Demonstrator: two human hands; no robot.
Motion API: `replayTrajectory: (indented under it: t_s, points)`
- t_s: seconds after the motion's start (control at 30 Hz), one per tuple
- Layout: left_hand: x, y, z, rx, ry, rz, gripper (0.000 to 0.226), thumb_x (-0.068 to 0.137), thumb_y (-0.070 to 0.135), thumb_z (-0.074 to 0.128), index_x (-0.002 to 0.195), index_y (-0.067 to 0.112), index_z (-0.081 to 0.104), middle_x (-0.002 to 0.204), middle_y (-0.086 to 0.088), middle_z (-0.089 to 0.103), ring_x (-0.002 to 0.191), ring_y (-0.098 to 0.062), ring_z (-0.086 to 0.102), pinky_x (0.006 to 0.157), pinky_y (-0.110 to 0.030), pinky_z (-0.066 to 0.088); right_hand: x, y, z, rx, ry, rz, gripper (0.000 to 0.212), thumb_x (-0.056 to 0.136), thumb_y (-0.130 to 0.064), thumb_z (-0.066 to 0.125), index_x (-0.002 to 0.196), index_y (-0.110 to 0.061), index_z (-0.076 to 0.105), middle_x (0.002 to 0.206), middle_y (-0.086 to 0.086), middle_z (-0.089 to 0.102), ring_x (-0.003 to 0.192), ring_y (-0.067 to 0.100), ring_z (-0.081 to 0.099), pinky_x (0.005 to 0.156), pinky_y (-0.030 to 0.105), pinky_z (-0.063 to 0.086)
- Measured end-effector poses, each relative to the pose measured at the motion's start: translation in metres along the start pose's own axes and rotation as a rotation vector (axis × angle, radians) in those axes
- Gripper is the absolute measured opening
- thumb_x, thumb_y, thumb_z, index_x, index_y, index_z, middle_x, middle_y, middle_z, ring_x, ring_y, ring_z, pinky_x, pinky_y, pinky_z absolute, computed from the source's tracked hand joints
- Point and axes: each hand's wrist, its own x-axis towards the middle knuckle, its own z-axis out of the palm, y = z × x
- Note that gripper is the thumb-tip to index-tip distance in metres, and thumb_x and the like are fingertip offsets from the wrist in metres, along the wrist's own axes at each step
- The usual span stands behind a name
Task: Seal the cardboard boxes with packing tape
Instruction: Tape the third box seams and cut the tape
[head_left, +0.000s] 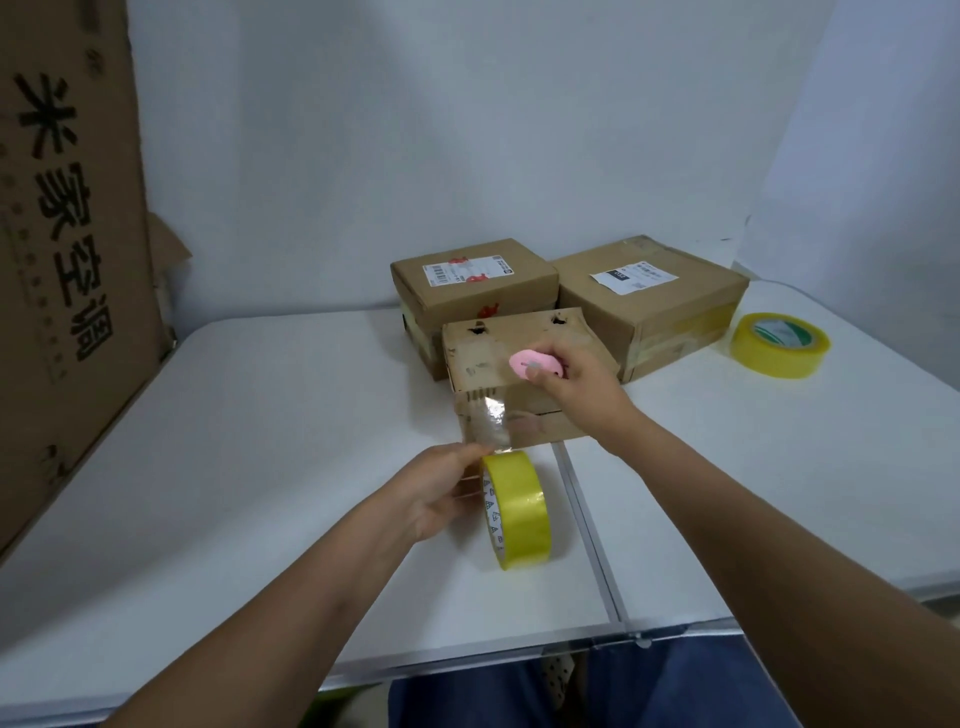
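A small cardboard box (498, 358) sits in the middle of the white table (260, 467). A strip of clear tape (491, 421) runs from its front face down to a yellow tape roll (519, 512) standing on edge just in front. My left hand (441, 493) holds the roll from its left side, fingers at the core. My right hand (576, 387) rests over the box's right top edge and grips a small pink cutter (535, 365).
Two larger labelled cardboard boxes (472, 283) (654, 301) stand behind the small one. A second yellow tape roll (779, 343) lies flat at the right. A big flattened carton (67, 234) leans at the left. A seam (587, 519) splits the table.
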Motion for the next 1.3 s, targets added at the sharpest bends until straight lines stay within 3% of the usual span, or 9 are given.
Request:
replayTrajectory:
  t_s: [0.13, 0.23, 0.3, 0.43, 0.63, 0.77, 0.9, 1.1, 1.3]
  points:
    - [0.002, -0.002, 0.002, -0.024, 0.036, 0.023, 0.035, 0.094, 0.019, 0.062, 0.121, -0.003, 0.064, 0.102, -0.016, 0.066, 0.084, -0.023, 0.063, 0.079, -0.030, 0.053, -0.007, -0.005, 0.005, -0.061, -0.055, -0.005, 0.015, 0.088, -0.023, 0.070, 0.098, -0.017, 0.062, 0.099, 0.002, 0.062, 0.092, 0.019, 0.060, 0.077, 0.036, 0.054]
    - [0.003, -0.003, 0.003, -0.024, 0.038, 0.029, 0.028, 0.092, 0.018, 0.063, 0.112, -0.001, 0.067, 0.096, -0.014, 0.069, 0.080, -0.021, 0.064, 0.078, -0.029, 0.054, -0.008, -0.013, 0.010, -0.209, -0.131, -0.088, 0.015, 0.081, -0.025, 0.076, 0.085, -0.021, 0.062, 0.095, 0.004, 0.061, 0.089, 0.018, 0.057, 0.068, 0.025, 0.045]
    - [0.003, -0.003, 0.003, -0.028, 0.041, 0.030, 0.024, 0.091, 0.018, 0.064, 0.108, 0.001, 0.068, 0.089, -0.011, 0.070, 0.076, -0.019, 0.065, 0.071, -0.026, 0.054, -0.008, -0.016, 0.014, -0.327, -0.198, -0.144, 0.011, 0.080, -0.022, 0.074, 0.084, -0.016, 0.066, 0.091, 0.004, 0.063, 0.097, 0.019, 0.052, 0.073, 0.027, 0.043]
    - [0.004, -0.004, 0.004, -0.036, 0.043, 0.037, 0.025, 0.091, 0.019, 0.065, 0.108, 0.002, 0.068, 0.085, -0.009, 0.072, 0.073, -0.018, 0.067, 0.067, -0.026, 0.054, -0.010, -0.015, 0.018, -0.463, -0.259, -0.229, 0.009, 0.080, -0.017, 0.072, 0.085, -0.010, 0.069, 0.095, -0.001, 0.061, 0.111, 0.011, 0.039, 0.102, 0.038, 0.034]
    - [0.003, -0.002, 0.007, -0.026, 0.038, 0.052, 0.029, 0.089, 0.016, 0.065, 0.113, 0.000, 0.067, 0.085, -0.009, 0.070, 0.068, -0.016, 0.067, 0.057, -0.022, 0.053, -0.006, -0.012, 0.023, -0.603, -0.281, -0.299, 0.014, 0.077, -0.028, 0.075, 0.087, -0.020, 0.069, 0.110, -0.002, 0.054, 0.116, 0.008, 0.033, 0.084, 0.032, 0.021]
    - [0.005, -0.002, 0.006, -0.011, 0.036, 0.059, 0.031, 0.090, 0.016, 0.064, 0.116, -0.002, 0.066, 0.093, -0.012, 0.070, 0.077, -0.020, 0.067, 0.065, -0.025, 0.054, -0.002, -0.010, 0.025, -0.648, -0.300, -0.343, 0.015, 0.082, -0.035, 0.069, 0.084, -0.021, 0.066, 0.110, -0.002, 0.052, 0.117, 0.011, 0.033, 0.083, 0.033, 0.023]
    - [0.007, 0.000, 0.006, 0.007, 0.051, 0.061, 0.029, 0.092, 0.013, 0.061, 0.116, -0.003, 0.066, 0.097, -0.016, 0.067, 0.089, -0.027, 0.062, 0.081, -0.034, 0.051, 0.004, -0.013, 0.018, -0.622, -0.419, -0.363, 0.024, 0.091, -0.036, 0.062, 0.080, -0.014, 0.063, 0.098, 0.000, 0.058, 0.116, 0.013, 0.036, 0.088, 0.030, 0.040]
    - [0.010, -0.002, 0.002, 0.026, 0.069, 0.055, 0.022, 0.089, 0.008, 0.058, 0.109, 0.000, 0.065, 0.094, -0.017, 0.064, 0.086, -0.027, 0.060, 0.079, -0.035, 0.051, 0.002, -0.020, 0.007, -0.404, -0.293, -0.298, 0.009, 0.082, -0.013, 0.069, 0.076, -0.009, 0.063, 0.079, 0.004, 0.063, 0.085, 0.019, 0.054, 0.069, 0.033, 0.046]
    - [0.011, -0.004, 0.001, 0.030, 0.046, 0.064, 0.023, 0.089, 0.011, 0.061, 0.108, 0.001, 0.066, 0.093, -0.015, 0.066, 0.084, -0.025, 0.063, 0.078, -0.034, 0.052, 0.002, -0.011, 0.020, -0.507, -0.327, -0.335, 0.011, 0.087, -0.018, 0.066, 0.079, -0.010, 0.067, 0.096, 0.005, 0.063, 0.111, 0.015, 0.040, 0.079, 0.020, 0.037]
